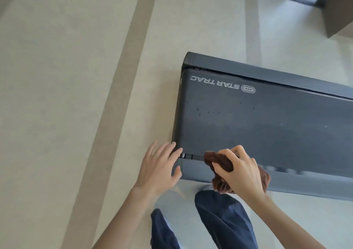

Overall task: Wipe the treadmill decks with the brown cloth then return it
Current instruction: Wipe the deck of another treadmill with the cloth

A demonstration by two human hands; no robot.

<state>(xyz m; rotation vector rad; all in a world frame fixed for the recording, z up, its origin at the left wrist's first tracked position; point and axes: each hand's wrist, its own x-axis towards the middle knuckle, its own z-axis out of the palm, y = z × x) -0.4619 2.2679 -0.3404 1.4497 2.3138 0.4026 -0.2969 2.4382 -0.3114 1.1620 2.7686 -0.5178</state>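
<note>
The cloth [219, 162], bunched, is gripped by the curled fingers of the right hand [241, 170] on the near side rail [298, 182] of the deck [267, 122], close to its rear corner. The left hand [159, 169] is laid flat, fingers spread and holding nothing, against that corner. Specks are visible on the belt below the logo [214, 83]. It is judged that the cloth should be spread flatter and drawn in overlapping passes along the deck's length, with even pressure kept.
</note>
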